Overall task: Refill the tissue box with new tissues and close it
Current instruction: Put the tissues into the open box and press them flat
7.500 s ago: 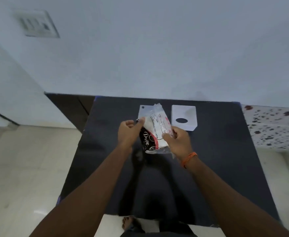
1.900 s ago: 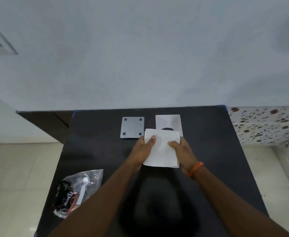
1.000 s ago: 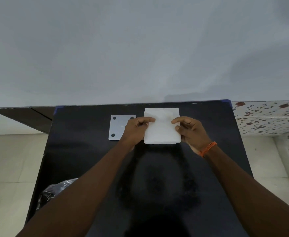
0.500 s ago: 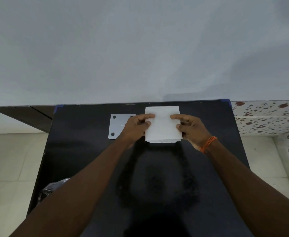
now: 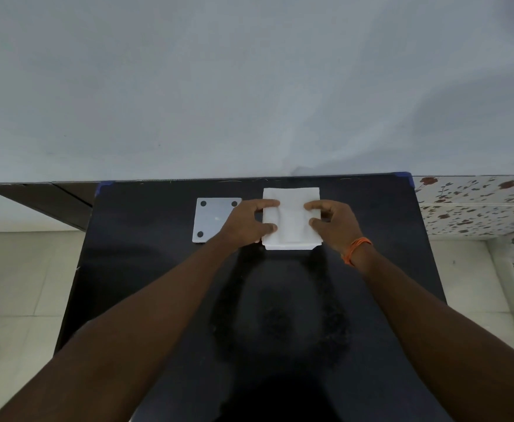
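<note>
White tissues (image 5: 290, 219) sit pressed between two bare hands at the far edge of a black worktop (image 5: 158, 284).

The left hand (image 5: 248, 225) grips the stack's left side, thumb and forefinger pinched over its edge; the right hand (image 5: 333, 222), an orange band (image 5: 356, 249) at its wrist, clasps the right side likewise. The tissue box beneath is hidden by the stack. A grey square lid (image 5: 211, 219) with dark corner dots lies flat just left, partly under the left hand.
</note>
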